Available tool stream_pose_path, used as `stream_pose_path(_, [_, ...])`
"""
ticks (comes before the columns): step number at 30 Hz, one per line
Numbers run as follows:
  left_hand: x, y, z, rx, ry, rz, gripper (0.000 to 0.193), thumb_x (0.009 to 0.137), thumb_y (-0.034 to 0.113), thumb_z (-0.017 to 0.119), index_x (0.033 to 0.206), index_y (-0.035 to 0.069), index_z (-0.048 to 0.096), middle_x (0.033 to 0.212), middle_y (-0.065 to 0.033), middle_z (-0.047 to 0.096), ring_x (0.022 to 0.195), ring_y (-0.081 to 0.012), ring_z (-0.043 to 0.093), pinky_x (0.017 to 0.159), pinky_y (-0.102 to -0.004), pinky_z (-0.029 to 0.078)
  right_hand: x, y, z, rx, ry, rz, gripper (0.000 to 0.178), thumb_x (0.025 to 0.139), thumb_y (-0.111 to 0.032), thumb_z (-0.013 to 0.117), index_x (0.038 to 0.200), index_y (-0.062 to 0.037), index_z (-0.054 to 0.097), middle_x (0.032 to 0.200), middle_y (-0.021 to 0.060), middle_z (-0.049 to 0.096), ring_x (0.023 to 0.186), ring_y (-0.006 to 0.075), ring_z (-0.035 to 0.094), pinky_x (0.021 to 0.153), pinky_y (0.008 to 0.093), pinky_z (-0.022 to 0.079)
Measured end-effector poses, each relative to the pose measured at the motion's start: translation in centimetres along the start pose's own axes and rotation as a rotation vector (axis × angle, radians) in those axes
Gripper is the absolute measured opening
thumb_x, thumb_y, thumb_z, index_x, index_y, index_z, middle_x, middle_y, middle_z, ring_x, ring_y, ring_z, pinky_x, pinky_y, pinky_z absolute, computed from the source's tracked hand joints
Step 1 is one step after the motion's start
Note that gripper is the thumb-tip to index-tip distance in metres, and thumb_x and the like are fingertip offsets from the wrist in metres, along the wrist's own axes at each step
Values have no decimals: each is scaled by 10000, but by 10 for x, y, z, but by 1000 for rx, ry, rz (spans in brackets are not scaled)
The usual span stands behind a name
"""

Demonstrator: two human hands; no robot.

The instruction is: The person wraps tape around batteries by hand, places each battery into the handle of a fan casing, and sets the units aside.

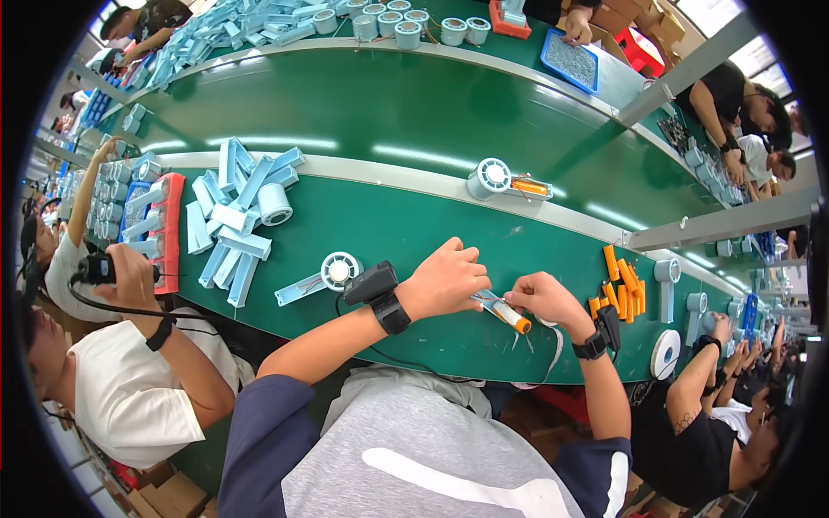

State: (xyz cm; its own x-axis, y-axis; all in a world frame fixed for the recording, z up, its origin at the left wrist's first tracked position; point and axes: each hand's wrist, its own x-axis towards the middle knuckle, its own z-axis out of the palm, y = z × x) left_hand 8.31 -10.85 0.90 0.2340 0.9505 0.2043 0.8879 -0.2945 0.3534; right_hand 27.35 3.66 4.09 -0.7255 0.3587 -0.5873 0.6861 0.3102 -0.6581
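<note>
In front of me a light blue fan handle (488, 298) lies over the bench, with an orange battery (515, 320) at its near end and thin wires around it. My left hand (445, 281) is closed at the handle's far end; what is under its palm is hidden. My right hand (548, 298) pinches thin wires beside the battery, thumb and fingertips together. A narrow white strip (558, 348) hangs below the right hand. Left of my left wrist lies another fan (341, 269) with a round grille and an open handle.
Light blue handle shells (237, 220) pile up at the left, beside a red bin (170, 233). Orange batteries (623, 289) and a white tape roll (665, 354) lie right. A fan with a battery (492, 177) sits on the far ledge. Co-workers sit close on both sides.
</note>
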Motion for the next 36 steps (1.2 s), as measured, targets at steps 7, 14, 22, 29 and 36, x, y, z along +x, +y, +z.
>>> stream_pose_path(7, [-2, 0, 0, 39, -9, 26, 302, 702, 425, 808, 895, 208, 728, 769, 85, 628, 844, -143, 544, 800, -344, 403, -18, 30, 41, 217, 308, 19, 257, 947, -198, 662, 844, 37, 646, 686, 27, 623, 611, 66, 534, 543, 266, 424])
stream_pose_path(14, [-3, 1, -1, 37, 26, 44, 282, 695, 383, 819, 893, 207, 723, 806, 81, 631, 882, -146, 548, 835, -354, 409, -23, 34, 51, 285, 367, 12, 290, 947, -239, 668, 902, 47, 643, 724, 89, 671, 625, 94, 583, 553, 280, 443])
stream_pose_path(22, [-9, 2, 1, 119, 99, 30, 255, 690, 331, 823, 882, 198, 721, 879, 77, 626, 914, -167, 557, 836, -352, 411, -47, -3, 40, 69, 262, 44, 265, 960, -225, 657, 956, 39, 630, 689, 76, 636, 587, 125, 581, 531, 295, 440])
stream_pose_path(29, [-5, 4, 1, 129, 44, 14, 244, 683, 319, 821, 874, 204, 720, 863, 85, 616, 925, -166, 556, 821, -357, 405, -80, -22, 56, -496, 433, -94, 282, 896, -244, 725, 994, 11, 656, 741, 181, 653, 645, 321, 646, 545, 371, 485])
stream_pose_path(36, [-7, 0, -13, 46, -19, 16, 317, 685, 304, 839, 960, 193, 729, 897, 41, 625, 963, -171, 550, 867, -358, 389, -148, -37, 18, -416, 785, -345, 298, 838, -200, 778, 1032, 0, 672, 746, 131, 642, 623, 262, 627, 542, 347, 483])
